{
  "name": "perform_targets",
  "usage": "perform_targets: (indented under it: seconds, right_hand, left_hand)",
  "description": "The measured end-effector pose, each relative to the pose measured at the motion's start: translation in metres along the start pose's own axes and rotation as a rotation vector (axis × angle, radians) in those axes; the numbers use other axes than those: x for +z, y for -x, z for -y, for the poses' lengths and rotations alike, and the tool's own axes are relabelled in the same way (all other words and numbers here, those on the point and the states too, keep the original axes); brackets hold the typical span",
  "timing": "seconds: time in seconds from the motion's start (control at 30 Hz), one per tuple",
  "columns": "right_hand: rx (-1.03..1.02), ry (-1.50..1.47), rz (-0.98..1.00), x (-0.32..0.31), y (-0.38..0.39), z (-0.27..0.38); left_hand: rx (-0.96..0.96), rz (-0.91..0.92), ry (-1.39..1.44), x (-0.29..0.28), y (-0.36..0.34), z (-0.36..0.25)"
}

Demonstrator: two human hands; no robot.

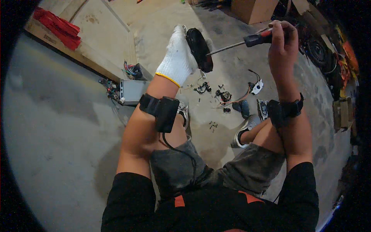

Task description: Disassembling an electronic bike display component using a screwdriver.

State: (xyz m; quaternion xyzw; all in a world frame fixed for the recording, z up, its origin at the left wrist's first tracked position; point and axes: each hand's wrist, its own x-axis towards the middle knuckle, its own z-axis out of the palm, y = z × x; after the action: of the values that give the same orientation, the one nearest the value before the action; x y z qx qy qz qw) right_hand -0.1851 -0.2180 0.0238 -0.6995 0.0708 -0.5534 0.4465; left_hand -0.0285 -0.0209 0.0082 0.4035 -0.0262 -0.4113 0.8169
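Observation:
My left hand (178,54), in a white knitted glove with a yellow cuff edge, is closed around a black rounded device (198,49). I cannot make out what kind of device it is. My bare right hand (283,40) grips the red and black handle of a screwdriver (256,39). Its metal shaft points left and its tip meets the right side of the device, above the floor. Below on the concrete lie small black parts (203,88), a round part with wires (225,96), a white piece with a cable (257,87) and several screws (213,126).
A metal power-supply box (133,91) with loose wires stands left of my arm, beside a large pale panel (102,31) with a red cloth (58,29) on it. A cardboard box (255,11) is at the back. Assorted scrap (319,52) piles up along the right.

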Motion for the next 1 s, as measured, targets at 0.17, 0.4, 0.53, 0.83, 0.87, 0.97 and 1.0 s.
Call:
perform_targets:
  seconds: [0.17,0.4,0.53,0.83,0.87,0.97,1.0]
  right_hand:
    - [-0.224,-0.094,0.051,0.015,0.006,0.009]
    - [-0.286,-0.139,0.067,0.024,0.003,0.005]
    - [-0.266,-0.109,0.098,0.025,0.004,0.005]
    - [-0.217,-0.182,0.092,0.023,0.006,0.002]
    - [-0.201,-0.218,0.105,0.024,0.006,0.002]
    - [-0.185,-0.234,0.100,0.027,0.008,0.006]
    - [-0.185,-0.234,0.102,0.028,0.009,0.008]
  left_hand:
    - [0.012,-0.072,-0.064,0.000,-0.008,0.005]
    - [0.034,-0.042,-0.054,0.000,-0.016,0.010]
    - [0.028,-0.024,-0.086,0.003,-0.013,0.011]
    - [0.027,-0.036,-0.110,0.003,-0.017,0.013]
    - [0.007,-0.042,-0.113,0.002,-0.017,0.013]
    - [-0.017,-0.048,-0.104,0.002,-0.017,0.012]
    - [-0.026,-0.066,-0.095,0.002,-0.016,0.012]
